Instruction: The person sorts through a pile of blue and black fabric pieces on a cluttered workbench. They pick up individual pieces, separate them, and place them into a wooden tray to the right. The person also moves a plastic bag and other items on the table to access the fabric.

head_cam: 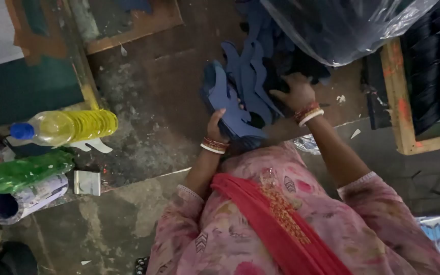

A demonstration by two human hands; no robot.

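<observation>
head view: both hands point(215, 125) point(297, 92) among blue cutouts point(240, 97), bare floor point(154, 102) leftward

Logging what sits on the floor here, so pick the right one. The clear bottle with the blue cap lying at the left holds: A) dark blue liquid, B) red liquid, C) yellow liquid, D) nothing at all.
C: the bottle lies on its side at the left, and through its clear wall a yellow liquid shows along most of its length, next to its blue cap.
</observation>
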